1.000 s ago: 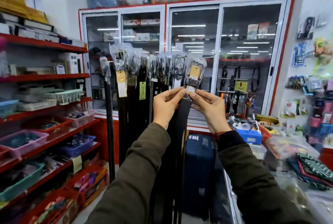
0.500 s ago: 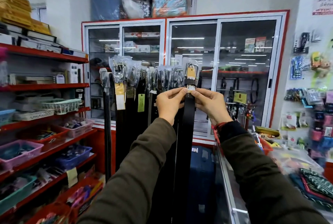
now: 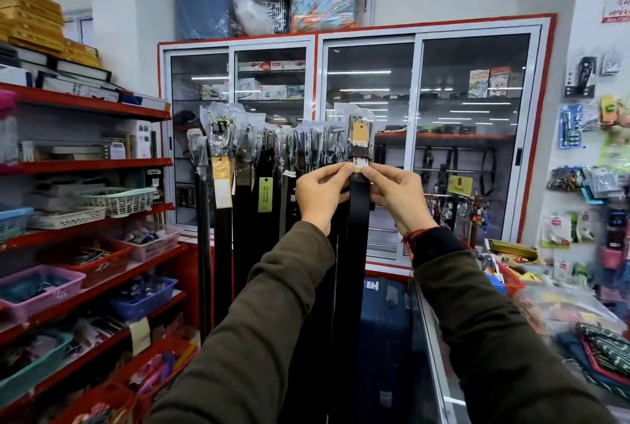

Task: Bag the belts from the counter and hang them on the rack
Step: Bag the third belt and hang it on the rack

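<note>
at centre frame: a black belt (image 3: 358, 219) hangs straight down, its buckle end sealed in a clear plastic bag (image 3: 361, 132) with a yellow tag inside.
left hand (image 3: 318, 197): raised just left of the belt, thumb and forefinger pinched shut on the bag's lower edge at a small white label; the other fingers curl loosely.
right hand (image 3: 397, 197): mirrors it just right of the belt, thumb and forefinger closed on the same label from the other side; a red thread circles the wrist.
sleeves: dark olive, rising from the bottom of the frame to both hands.
hanging state: the bag's top sits level with the other bagged buckles, but the hook itself is hidden, so it may or may not be seated on the rack.
rack of belts (image 3: 259, 157): left of centre, a row of dark belts hanging side by side, each buckle in clear plastic, some with yellow or green tags; the held belt is at the row's right end, touching its neighbours.
background, upper centre: a glass cabinet (image 3: 419, 137) with a red frame, wrapped bundles stacked on top.
left of frame: red shelves (image 3: 92, 164) holding plastic baskets of small goods.
lower right of frame: a glass counter (image 3: 439, 355) with folded cloth and packets, blurred.
</note>
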`<state>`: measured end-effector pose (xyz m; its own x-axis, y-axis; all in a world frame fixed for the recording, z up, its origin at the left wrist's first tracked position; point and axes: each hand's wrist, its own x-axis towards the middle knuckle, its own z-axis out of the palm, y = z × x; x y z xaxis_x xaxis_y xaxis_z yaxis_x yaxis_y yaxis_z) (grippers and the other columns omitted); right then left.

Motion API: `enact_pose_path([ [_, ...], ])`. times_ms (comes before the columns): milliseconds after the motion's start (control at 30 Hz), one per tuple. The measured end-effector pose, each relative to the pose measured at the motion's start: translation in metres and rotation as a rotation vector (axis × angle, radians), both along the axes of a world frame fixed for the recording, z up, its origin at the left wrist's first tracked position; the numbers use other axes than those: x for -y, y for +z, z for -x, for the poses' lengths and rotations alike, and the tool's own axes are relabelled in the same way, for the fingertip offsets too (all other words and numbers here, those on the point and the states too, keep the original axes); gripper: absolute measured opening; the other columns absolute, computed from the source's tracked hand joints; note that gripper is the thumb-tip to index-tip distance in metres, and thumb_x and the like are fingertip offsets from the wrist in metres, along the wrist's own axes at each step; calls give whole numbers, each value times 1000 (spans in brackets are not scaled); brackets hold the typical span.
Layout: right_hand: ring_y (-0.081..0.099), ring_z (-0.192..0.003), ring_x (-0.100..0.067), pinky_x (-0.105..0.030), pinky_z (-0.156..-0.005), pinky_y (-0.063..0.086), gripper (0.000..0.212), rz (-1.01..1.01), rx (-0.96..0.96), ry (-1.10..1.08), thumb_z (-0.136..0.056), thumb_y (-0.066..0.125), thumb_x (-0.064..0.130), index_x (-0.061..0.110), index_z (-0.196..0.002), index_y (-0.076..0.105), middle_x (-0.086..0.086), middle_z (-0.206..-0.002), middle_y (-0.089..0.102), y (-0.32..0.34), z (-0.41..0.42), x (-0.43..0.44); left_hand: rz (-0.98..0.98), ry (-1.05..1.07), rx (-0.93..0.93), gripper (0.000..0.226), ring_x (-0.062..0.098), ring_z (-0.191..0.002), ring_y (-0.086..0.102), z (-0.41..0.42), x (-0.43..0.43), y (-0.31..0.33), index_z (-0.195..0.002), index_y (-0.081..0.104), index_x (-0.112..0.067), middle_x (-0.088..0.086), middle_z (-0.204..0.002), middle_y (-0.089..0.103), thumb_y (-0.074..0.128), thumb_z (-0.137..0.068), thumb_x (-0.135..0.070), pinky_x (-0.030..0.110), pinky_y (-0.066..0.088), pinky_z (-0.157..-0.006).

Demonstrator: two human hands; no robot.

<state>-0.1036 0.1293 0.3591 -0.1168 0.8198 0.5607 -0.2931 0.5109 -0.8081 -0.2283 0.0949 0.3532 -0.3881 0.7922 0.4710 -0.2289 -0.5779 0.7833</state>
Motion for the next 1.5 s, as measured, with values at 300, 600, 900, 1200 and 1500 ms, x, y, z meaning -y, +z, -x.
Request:
enact_pose_path([
  [300, 63, -126, -23, -38, -101, 54, 40, -163, 144, -241, -104, 51, 26, 15, -143, 52, -10, -139, 62, -27, 10, -12, -23, 255, -217, 22, 4, -75, 73, 6, -15, -21, -111, 75, -7, 1, -88, 76, 71, -94, -21, 25, 61, -68],
  [600, -10, -157, -2, -47, -130, 2, 57, -574, 502, -332, -106, 22, 45, 36, -160, 7, 23, -169, -4, -37, 17, -37, -353, 696, -1080, 56, 18, -160, 4, 21, -29, -14, -162, 19, -21, -4, -172, 12, 35, -108, -22, 28, 7, -130],
  [900, -13, -157, -6, -53, -129, 2, 55, -599, 700, -395, -109, 26, 39, 39, -160, 5, 20, -170, -3, -27, 25, -65, -121, 845, -1414, 63, 23, -160, -5, 49, -55, -5, -163, 2, -29, -8, -172, -4, 32, -107, -32, 53, 10, -128],
  [1200, -8, -158, -6, -48, -130, 4, 58, -542, 582, -435, -107, 25, 46, 34, -161, 7, 18, -170, 0, -33, 41, -52, -229, 910, -1437, 60, 22, -160, 6, 64, -43, -1, -162, 16, -24, -4, -172, 11, 32, -106, -33, 49, 8, -129],
  [1500, -5, -159, -11, -54, -129, 10, 58, -711, 435, -437, -107, 25, 45, 29, -161, 15, 12, -171, 2, -31, 107, -14, -337, 1147, -1326, 59, 25, -160, 7, 136, 4, 1, -161, 22, -20, 5, -171, 15, 35, -105, -33, 50, 2, -130],
])
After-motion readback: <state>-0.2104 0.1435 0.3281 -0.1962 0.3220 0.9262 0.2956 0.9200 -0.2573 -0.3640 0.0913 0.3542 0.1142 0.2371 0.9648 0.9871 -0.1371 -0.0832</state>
